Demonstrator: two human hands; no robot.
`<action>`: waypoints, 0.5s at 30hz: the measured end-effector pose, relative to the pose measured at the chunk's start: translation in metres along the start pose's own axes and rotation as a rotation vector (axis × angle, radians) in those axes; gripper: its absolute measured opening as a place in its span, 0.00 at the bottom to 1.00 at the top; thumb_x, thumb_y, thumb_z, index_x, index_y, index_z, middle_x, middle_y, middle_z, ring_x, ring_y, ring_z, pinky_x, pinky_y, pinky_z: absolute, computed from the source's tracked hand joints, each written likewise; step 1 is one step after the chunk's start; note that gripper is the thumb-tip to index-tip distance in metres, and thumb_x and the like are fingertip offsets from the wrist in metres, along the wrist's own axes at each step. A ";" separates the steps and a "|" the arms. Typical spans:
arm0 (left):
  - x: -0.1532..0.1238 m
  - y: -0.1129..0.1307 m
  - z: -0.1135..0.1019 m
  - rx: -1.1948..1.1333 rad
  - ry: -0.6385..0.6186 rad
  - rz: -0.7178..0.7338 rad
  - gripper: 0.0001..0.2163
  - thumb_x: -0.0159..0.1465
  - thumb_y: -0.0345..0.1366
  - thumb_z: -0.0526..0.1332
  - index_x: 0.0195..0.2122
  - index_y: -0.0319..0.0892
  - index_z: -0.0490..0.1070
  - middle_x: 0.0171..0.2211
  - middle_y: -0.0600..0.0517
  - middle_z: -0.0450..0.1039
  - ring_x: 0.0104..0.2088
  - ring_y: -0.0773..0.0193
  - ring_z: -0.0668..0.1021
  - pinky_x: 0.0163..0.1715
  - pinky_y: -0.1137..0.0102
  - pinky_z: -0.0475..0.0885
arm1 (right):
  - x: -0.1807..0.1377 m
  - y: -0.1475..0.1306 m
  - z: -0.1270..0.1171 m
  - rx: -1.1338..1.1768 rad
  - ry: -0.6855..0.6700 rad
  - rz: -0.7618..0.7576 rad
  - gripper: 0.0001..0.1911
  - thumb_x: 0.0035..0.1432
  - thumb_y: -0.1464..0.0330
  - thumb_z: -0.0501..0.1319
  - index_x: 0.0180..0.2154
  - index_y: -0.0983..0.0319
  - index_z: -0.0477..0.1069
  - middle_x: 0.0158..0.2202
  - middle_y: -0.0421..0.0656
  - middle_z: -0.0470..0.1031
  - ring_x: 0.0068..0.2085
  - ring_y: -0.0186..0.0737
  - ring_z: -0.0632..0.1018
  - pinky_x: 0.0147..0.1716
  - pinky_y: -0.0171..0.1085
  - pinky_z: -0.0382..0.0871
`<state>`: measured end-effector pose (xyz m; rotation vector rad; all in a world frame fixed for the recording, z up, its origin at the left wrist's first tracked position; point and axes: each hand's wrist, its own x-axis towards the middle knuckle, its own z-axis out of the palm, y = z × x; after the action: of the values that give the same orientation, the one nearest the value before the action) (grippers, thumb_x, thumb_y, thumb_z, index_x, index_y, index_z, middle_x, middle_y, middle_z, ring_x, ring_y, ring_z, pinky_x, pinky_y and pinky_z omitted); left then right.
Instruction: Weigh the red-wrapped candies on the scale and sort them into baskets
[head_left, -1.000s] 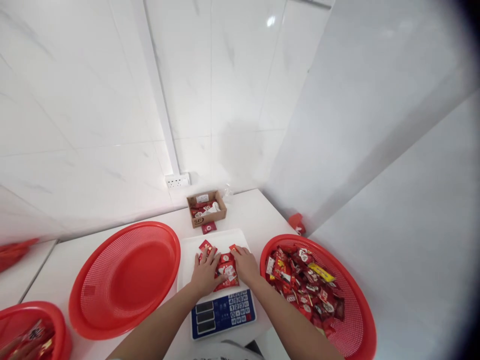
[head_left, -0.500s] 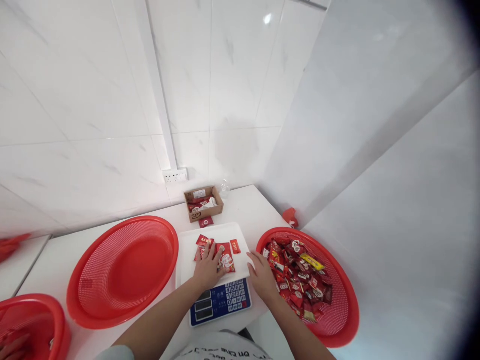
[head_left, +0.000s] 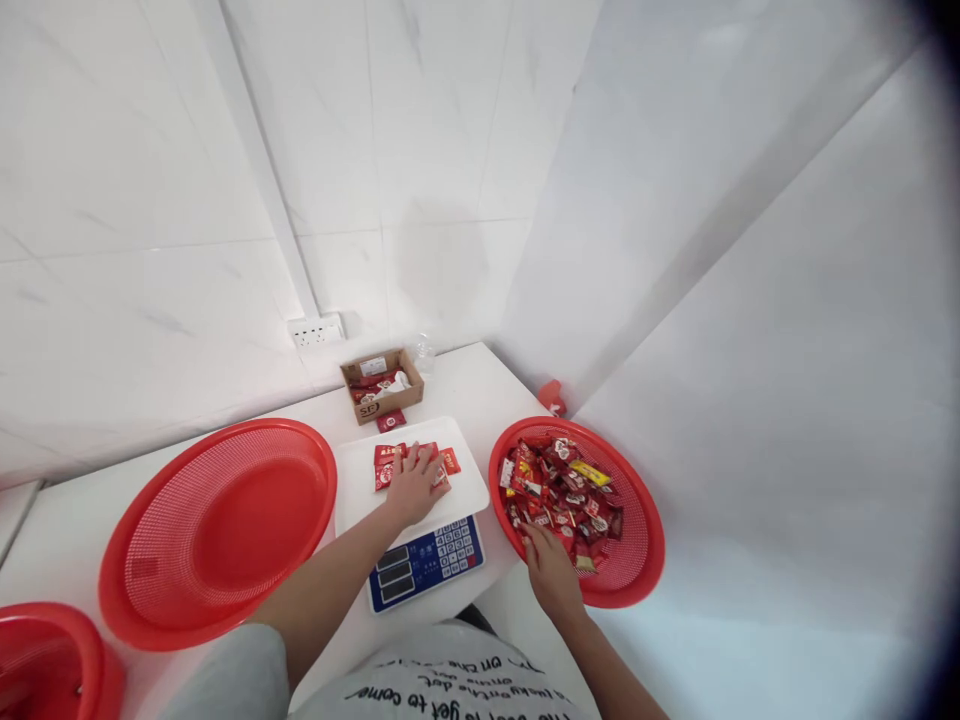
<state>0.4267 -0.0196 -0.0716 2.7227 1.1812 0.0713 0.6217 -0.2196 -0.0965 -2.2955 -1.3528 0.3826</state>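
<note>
Left hand (head_left: 412, 487): fingers spread, nothing visibly gripped, atop red packets (head_left: 388, 454) on the white scale pan (head_left: 466, 495); light fingertips, I judged, suited best.
Right hand (head_left: 551, 567): half-curled at the right basket (head_left: 655, 540); its hold I couldn't tell.
Right basket: held mixed wrapped packets (head_left: 555, 482).
Carton (head_left: 397, 402): held red wrappers.

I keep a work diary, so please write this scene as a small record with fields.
Left hand: spread over red packets on white tray of scale
Right hand: at near rim of right basket; grip unclear
Right basket contents: mostly red wrappers, one yellow wrapper
Scale panel: blue, with keys, near side
Behind scale: cardboard box with items inside
Left of scale: large red basket
</note>
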 end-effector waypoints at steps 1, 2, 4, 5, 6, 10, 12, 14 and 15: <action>0.002 0.000 0.001 -0.009 -0.033 0.073 0.26 0.63 0.52 0.44 0.61 0.50 0.52 0.63 0.51 0.49 0.63 0.49 0.47 0.59 0.47 0.39 | 0.000 -0.002 -0.001 0.000 -0.010 0.004 0.23 0.59 0.64 0.43 0.48 0.62 0.69 0.50 0.48 0.71 0.53 0.43 0.69 0.54 0.44 0.61; 0.004 -0.001 0.002 -0.013 -0.063 0.128 0.26 0.63 0.52 0.44 0.61 0.50 0.53 0.63 0.51 0.50 0.63 0.50 0.48 0.59 0.48 0.39 | 0.000 -0.003 -0.002 -0.001 -0.017 0.009 0.23 0.59 0.64 0.42 0.48 0.63 0.69 0.50 0.48 0.71 0.53 0.43 0.69 0.54 0.44 0.61; 0.008 -0.001 0.004 -0.007 -0.097 0.175 0.25 0.64 0.51 0.45 0.61 0.50 0.53 0.63 0.52 0.50 0.63 0.50 0.49 0.59 0.49 0.38 | -0.001 -0.004 -0.003 -0.005 -0.024 0.015 0.23 0.60 0.64 0.42 0.48 0.63 0.69 0.50 0.48 0.71 0.52 0.42 0.69 0.53 0.44 0.61; 0.010 -0.001 0.005 0.000 -0.101 0.177 0.25 0.64 0.50 0.45 0.61 0.50 0.53 0.63 0.51 0.49 0.63 0.49 0.49 0.59 0.49 0.38 | -0.001 -0.004 -0.004 -0.006 -0.025 0.017 0.23 0.59 0.65 0.42 0.48 0.63 0.69 0.50 0.47 0.71 0.52 0.42 0.69 0.53 0.43 0.62; 0.012 -0.001 0.005 0.007 -0.103 0.179 0.24 0.64 0.48 0.46 0.61 0.50 0.53 0.63 0.51 0.49 0.63 0.49 0.48 0.59 0.49 0.38 | -0.002 -0.005 -0.004 -0.007 -0.025 0.018 0.22 0.59 0.65 0.42 0.48 0.62 0.69 0.50 0.47 0.71 0.51 0.42 0.70 0.53 0.43 0.62; 0.018 -0.006 -0.003 0.015 -0.113 0.224 0.22 0.66 0.41 0.45 0.61 0.50 0.52 0.64 0.51 0.46 0.64 0.52 0.47 0.59 0.50 0.39 | -0.003 -0.007 -0.005 -0.030 -0.031 0.044 0.22 0.60 0.65 0.42 0.48 0.62 0.69 0.49 0.47 0.71 0.51 0.42 0.70 0.52 0.44 0.62; 0.022 -0.012 -0.010 0.014 -0.104 0.216 0.22 0.66 0.39 0.44 0.62 0.51 0.50 0.64 0.51 0.45 0.64 0.53 0.47 0.59 0.50 0.40 | -0.004 -0.009 -0.006 -0.041 -0.040 0.066 0.23 0.60 0.65 0.42 0.48 0.63 0.69 0.50 0.47 0.71 0.52 0.43 0.69 0.52 0.43 0.62; 0.026 -0.022 -0.017 0.019 -0.082 0.122 0.23 0.66 0.42 0.44 0.62 0.49 0.49 0.65 0.50 0.45 0.64 0.52 0.46 0.59 0.50 0.40 | -0.004 -0.011 -0.006 -0.044 -0.046 0.082 0.23 0.60 0.65 0.42 0.48 0.63 0.68 0.50 0.47 0.71 0.52 0.42 0.69 0.52 0.42 0.62; 0.027 -0.028 -0.019 0.020 -0.075 0.048 0.24 0.65 0.44 0.44 0.62 0.48 0.49 0.64 0.49 0.45 0.64 0.50 0.46 0.58 0.49 0.41 | -0.004 -0.012 -0.007 -0.046 -0.047 0.085 0.23 0.60 0.65 0.42 0.48 0.63 0.68 0.50 0.47 0.71 0.51 0.42 0.69 0.51 0.41 0.62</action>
<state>0.4228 0.0218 -0.0584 2.7452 1.1017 -0.0363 0.6138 -0.2195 -0.0847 -2.4016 -1.3021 0.4393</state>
